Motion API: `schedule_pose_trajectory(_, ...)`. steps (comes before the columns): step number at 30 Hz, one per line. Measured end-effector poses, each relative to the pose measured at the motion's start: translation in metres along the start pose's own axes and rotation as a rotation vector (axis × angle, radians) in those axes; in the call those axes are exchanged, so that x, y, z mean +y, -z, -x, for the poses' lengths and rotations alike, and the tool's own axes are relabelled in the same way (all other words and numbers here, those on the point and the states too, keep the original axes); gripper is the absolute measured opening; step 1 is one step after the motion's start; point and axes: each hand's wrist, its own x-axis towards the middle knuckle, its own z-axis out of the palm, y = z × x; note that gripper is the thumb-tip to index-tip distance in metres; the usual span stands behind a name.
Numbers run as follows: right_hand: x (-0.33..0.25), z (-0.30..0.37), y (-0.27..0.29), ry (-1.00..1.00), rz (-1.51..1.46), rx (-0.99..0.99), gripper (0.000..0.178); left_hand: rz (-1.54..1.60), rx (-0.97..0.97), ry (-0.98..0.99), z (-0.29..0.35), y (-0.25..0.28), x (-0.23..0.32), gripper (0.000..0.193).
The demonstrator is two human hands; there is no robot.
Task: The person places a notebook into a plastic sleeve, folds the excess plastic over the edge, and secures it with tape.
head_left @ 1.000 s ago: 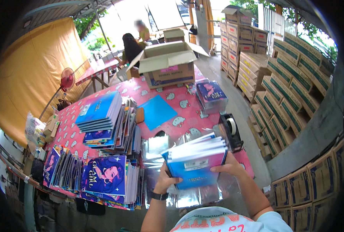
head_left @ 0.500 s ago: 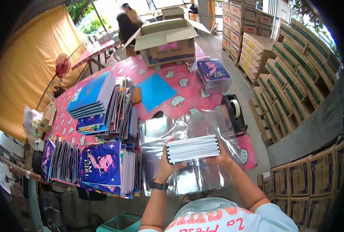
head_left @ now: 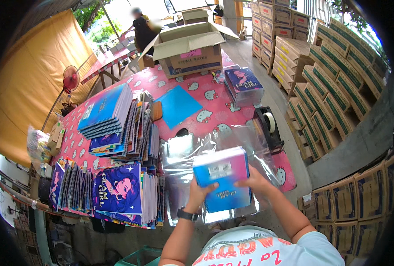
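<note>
A stack of spiral notebooks (head_left: 226, 195) with a blue and pink cover facing up is held between my two hands. My left hand (head_left: 201, 191) grips its left side, thumb on the cover. On the right side my right hand (head_left: 253, 181) clasps it the same way. Under the stack, clear plastic sheets (head_left: 175, 155) spread over the table's near edge. To the left stand piles of spiral notebooks: a blue-covered pile (head_left: 103, 111) and a row with purple covers (head_left: 117, 188) showing a drawn figure.
A black tape dispenser (head_left: 269, 131) sits at the table's right edge. Behind are a wrapped notebook stack (head_left: 245, 84), a flat blue sheet (head_left: 178, 105) and an open carton (head_left: 190, 55). Cartons (head_left: 339, 84) are piled along the right. A person (head_left: 143, 32) stands far back.
The notebook stack has tipped in my hands: its white page edges faced up before, and now the blue and pink cover does. My thumbs have come onto the cover.
</note>
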Motion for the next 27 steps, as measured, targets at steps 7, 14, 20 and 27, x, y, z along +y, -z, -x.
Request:
schedule_pose_trajectory(7, 0.053, -0.013, 0.024, 0.023, 0.526, 0.384, 0.058, 0.156, -0.068, 0.438, -0.061, -0.01, -0.008, 0.051)
schedule_pose_trajectory(14, 0.065, 0.032, 0.054, -0.214, 1.31, 0.728, 0.04, 0.166, -0.013, 0.503, -0.041, 0.006, -0.029, 0.051)
schedule_pose_trajectory(20, 0.08, 0.036, 0.073, 0.009, 1.261, 0.774, 0.03, 0.199, 0.046, 0.554, -0.042, 0.002, -0.016, 0.054)
schedule_pose_trajectory(27, 0.085, 0.036, 0.09, 0.13, 1.366, 0.753, 0.02, 0.037, -0.034, 0.57, -0.059, 0.019, -0.028, 0.056)
